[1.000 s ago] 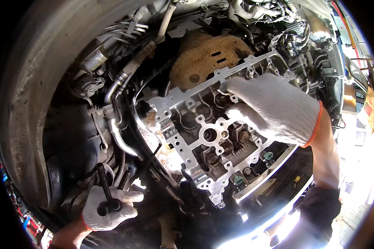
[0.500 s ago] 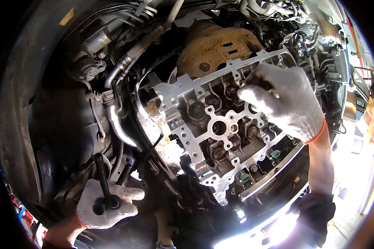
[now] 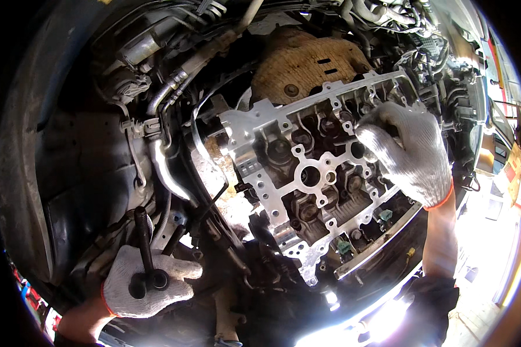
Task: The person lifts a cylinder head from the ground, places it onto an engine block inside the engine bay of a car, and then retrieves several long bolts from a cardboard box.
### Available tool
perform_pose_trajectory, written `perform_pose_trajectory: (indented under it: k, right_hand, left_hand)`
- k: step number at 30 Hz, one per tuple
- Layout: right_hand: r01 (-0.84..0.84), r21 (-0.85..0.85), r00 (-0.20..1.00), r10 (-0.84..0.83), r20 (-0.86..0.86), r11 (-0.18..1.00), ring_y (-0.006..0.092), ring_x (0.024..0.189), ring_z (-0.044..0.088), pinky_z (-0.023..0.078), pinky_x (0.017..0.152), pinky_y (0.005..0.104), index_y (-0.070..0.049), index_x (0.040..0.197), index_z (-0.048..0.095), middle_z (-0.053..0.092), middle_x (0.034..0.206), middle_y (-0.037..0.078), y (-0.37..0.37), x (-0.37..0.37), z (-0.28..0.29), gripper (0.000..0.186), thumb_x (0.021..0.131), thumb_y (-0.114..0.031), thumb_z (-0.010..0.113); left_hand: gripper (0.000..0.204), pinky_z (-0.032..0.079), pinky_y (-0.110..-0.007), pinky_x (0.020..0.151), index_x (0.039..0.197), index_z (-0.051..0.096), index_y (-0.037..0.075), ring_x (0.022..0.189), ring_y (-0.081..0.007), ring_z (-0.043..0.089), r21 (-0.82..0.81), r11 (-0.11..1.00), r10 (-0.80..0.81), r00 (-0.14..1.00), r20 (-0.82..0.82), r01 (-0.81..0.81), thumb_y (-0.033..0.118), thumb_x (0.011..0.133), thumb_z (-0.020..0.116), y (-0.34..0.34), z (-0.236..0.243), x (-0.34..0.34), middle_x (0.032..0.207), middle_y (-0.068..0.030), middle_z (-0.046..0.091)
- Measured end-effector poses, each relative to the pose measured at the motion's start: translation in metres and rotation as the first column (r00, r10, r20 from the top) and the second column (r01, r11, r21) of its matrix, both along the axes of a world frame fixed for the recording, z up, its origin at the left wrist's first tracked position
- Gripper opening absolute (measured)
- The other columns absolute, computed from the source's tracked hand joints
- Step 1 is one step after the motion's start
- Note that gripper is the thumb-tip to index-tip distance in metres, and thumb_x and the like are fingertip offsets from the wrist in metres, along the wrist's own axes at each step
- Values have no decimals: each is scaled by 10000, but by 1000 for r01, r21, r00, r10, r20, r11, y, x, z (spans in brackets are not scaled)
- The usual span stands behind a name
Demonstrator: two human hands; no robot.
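Note:
My left hand [image 3: 147, 283], in a white knit glove with an orange cuff, is at the lower left beside the engine bay. It holds several long dark bolts [image 3: 144, 243], their round heads at the palm and their shanks pointing up and away. My right hand [image 3: 408, 153], gloved the same way, is over the right part of a silver cylinder head [image 3: 281, 191]. Its fingers curl down toward the head's openings, with the thumb across to the left. The fingertips are partly hidden, and whatever they hold cannot be made out.
Behind the cylinder head is a rusty brown heat shield [image 3: 309, 63]. Metal pipes [image 3: 165, 168] and hoses run along the left, beside the dark inner wing. Green connectors [image 3: 344, 247] sit at the head's near edge. Wiring [image 3: 411, 23] crowds the far right. Strong light glares at the lower right.
My right hand has moved slightly right and nearer, its fingers still curled over the cylinder head. The left hand keeps the bolts almost in place. The whole view has shifted a little.

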State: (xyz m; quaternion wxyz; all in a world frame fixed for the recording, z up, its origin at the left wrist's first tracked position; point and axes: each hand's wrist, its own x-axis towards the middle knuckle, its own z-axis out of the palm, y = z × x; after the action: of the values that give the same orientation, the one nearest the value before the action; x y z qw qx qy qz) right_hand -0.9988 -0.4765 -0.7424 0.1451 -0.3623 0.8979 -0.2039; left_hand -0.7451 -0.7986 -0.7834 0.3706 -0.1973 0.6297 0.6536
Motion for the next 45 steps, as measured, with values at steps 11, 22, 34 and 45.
perform_pose_trajectory:
  k: [11, 22, 34, 45]
  right_hand:
    - [-149, 6, 988, 149, 45, 989, 249, 545, 650, 473, 494, 329, -27, 905, 665, 648, 682, 112, -3, 6, 7, 118, 882, -103, 752]
    - [166, 38, 986, -167, 25, 985, 162, 593, 671, 497, 547, 290, -1, 922, 707, 691, 704, 112, -8, 31, 12, 79, 891, -71, 730]
    - [222, -129, 968, -203, 144, 966, 147, 570, 683, 508, 532, 267, 1, 935, 705, 710, 713, 96, 4, 33, -2, 88, 909, -79, 732]
    - [621, 59, 698, -586, 411, 781, 28, 451, 513, 353, 396, 209, 13, 868, 696, 621, 604, 11, 2, 15, 2, 231, 975, -189, 666]
  left_hand:
    - [276, 589, -307, 738, 1032, 775, 43, 789, -203, 756, 39, 998, 54, 997, 47, -56, 136, 790, 869, 3, 2, -1, 956, -125, 781]
    - [256, 599, -306, 718, 1002, 777, 69, 780, -220, 760, 10, 1000, -6, 998, -70, 7, 155, 781, 874, -3, 0, -1, 945, -117, 781]
    - [245, 606, -306, 717, 1002, 765, 68, 784, -220, 761, -105, 984, -169, 919, -356, 141, 138, 792, 870, 0, -4, -5, 940, -111, 780]
    - [248, 605, -301, 766, 1004, 783, 64, 835, -196, 763, -101, 985, -163, 941, -297, 139, 104, 779, 880, -3, 1, -7, 957, -109, 782]
